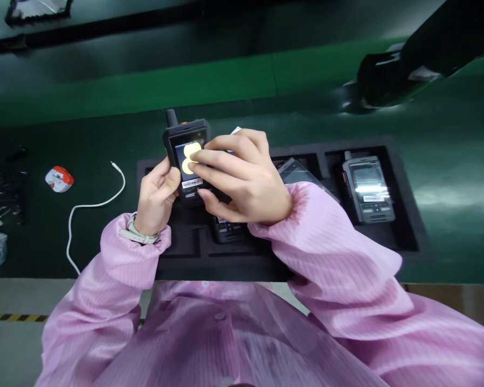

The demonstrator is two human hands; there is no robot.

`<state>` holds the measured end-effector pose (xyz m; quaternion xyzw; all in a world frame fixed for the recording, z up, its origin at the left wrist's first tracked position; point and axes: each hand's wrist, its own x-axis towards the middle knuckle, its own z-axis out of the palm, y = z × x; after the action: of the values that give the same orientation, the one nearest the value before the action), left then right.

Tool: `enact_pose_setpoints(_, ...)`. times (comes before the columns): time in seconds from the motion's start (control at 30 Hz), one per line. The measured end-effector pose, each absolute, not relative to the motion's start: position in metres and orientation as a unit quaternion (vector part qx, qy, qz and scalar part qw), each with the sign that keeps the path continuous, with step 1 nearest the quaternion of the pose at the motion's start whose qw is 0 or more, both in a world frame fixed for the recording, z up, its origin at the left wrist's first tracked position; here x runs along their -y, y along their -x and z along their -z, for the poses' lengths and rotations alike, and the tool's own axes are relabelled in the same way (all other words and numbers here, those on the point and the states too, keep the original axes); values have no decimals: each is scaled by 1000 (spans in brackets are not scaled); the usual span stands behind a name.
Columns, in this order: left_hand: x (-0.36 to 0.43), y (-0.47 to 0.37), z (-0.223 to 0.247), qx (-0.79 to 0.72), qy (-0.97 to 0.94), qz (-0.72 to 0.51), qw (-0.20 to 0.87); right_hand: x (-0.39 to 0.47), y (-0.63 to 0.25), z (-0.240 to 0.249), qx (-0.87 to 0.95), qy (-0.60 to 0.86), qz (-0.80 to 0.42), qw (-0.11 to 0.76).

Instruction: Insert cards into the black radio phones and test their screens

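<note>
My left hand (156, 200) grips a black two-way radio (181, 158) by its left side, with its stubby antenna pointing up. The radio's screen is lit and displays two yellow round shapes that touch each other. Below the screen is a barcode label. Over the right part of the radio lies my right hand (246, 180), fingers stretched out and fingertips on or just above the screen. Whether the right thumb touches the radio's lower front I cannot tell. Beneath my right hand, another black radio (227, 231) is partly hidden.
A black foam tray (411, 215) lies under my hands. In its right compartment sits another radio (369, 188); clear plastic film (300, 172) rests near its middle. To the left are a white cable (97, 205), a red-and-white object (59, 179) and dark cords (4, 183). A black arm (387, 78) stands at upper right.
</note>
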<state>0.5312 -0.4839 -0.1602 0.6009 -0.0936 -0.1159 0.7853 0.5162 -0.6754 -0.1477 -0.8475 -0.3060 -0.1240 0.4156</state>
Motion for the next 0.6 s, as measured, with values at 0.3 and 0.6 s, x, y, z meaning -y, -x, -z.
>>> enact_pose_setpoints(0.3, 484, -532, 161, 95, -599, 122, 785, 678, -504, 134, 231, 871, 114, 418)
enact_pose_setpoints(0.6, 483, -531, 160, 85, -597, 137, 785, 668, -499, 128, 120, 851, 231, 456)
